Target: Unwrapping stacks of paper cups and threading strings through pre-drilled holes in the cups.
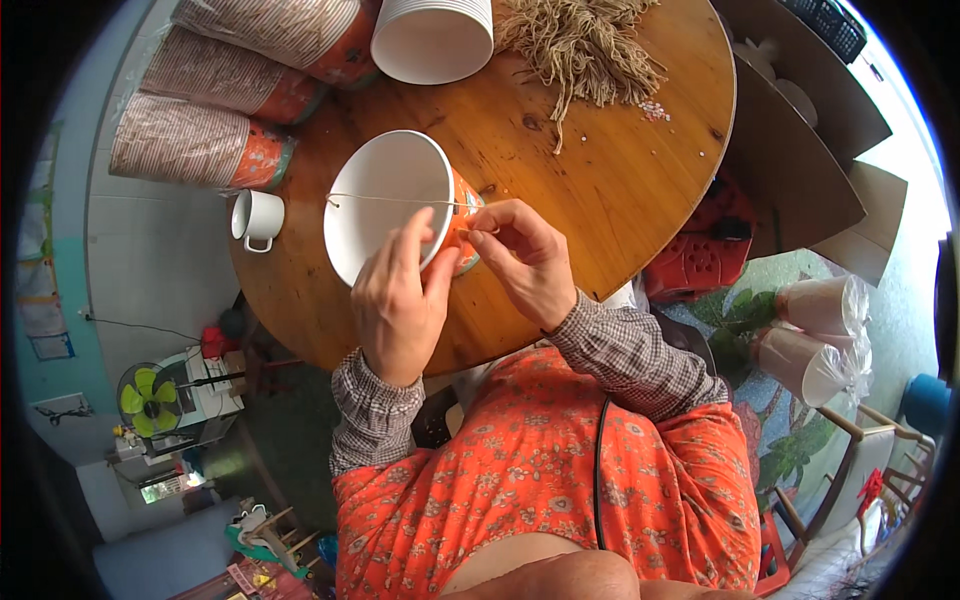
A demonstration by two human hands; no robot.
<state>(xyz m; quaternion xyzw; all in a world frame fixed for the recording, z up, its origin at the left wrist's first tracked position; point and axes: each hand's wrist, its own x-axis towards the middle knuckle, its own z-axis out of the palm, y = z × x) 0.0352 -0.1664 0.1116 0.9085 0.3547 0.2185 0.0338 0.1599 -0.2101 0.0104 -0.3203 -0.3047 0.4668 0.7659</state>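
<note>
A large paper tub (385,165), white inside with an orange printed outside, rests tilted on the round wooden table in front of me. A thin beige string (395,199) runs across its mouth from a small knot at the left rim to the right side. My right hand (527,265) is at the tub's right side, with thumb and forefinger pinched on the string's end. Over the near rim is my left hand (398,310), its fingers apart and slightly blurred, the thumb beside the printed wall. Whether the left fingertips touch the tub is hard to see.
Behind the tub lie a stack of white tubs (435,45) and several plastic-wrapped stacks of printed tubs (185,140). A white mug (262,218) stands at the table's left edge. Loose beige strings (590,55) are heaped at the back right, near an open cardboard box (790,150).
</note>
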